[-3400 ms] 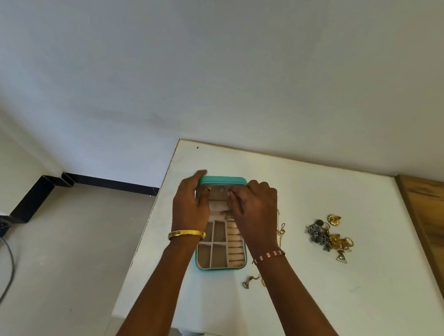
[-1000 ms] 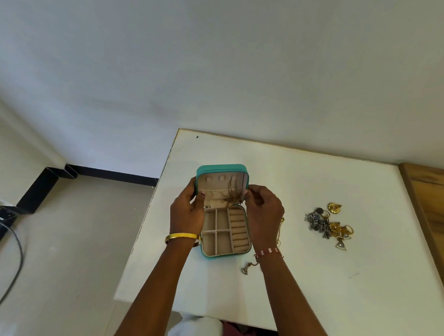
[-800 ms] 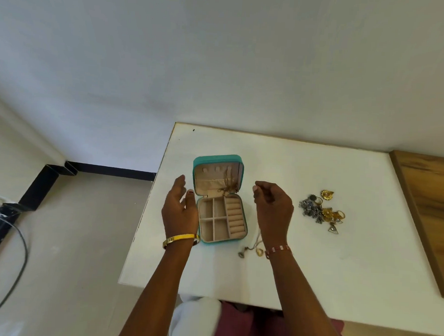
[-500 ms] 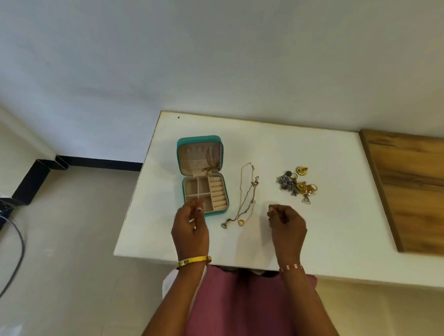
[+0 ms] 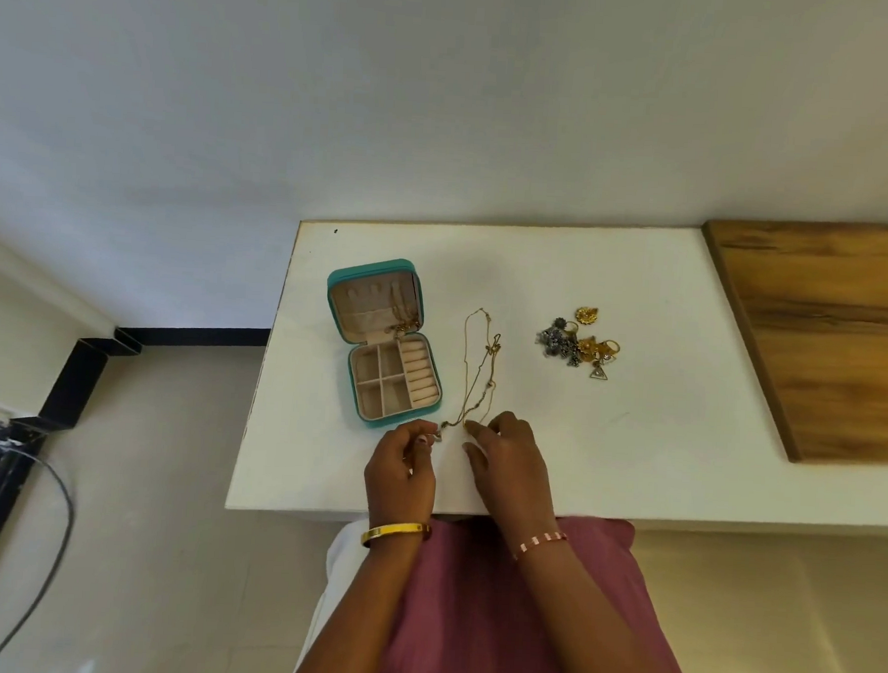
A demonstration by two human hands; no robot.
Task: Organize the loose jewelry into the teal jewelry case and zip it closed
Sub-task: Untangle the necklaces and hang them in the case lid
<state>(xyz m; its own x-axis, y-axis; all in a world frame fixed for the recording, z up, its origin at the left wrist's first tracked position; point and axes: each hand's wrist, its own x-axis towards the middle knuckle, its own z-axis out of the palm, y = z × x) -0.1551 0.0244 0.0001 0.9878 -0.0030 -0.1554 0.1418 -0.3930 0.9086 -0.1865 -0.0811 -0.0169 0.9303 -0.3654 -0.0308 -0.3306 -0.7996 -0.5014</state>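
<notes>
Case: the teal jewelry case (image 5: 380, 344) is lying open on the white table (image 5: 631, 449), near its left edge.
Left hand: the left hand (image 5: 400, 466) is pinching a pendant end of the gold necklaces (image 5: 476, 374).
Right hand: the right hand (image 5: 512, 463) is pinching the chains' near end.
Around: a jewelry pile (image 5: 580, 346) is sitting well apart, toward the wooden panel (image 5: 817, 335).

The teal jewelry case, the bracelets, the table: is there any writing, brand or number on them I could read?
No readable text anywhere.
Teal jewelry case: no label or brand shows.
Gold bangle: small marks, too small to read.
Jewelry pile: no lettering legible.
</notes>
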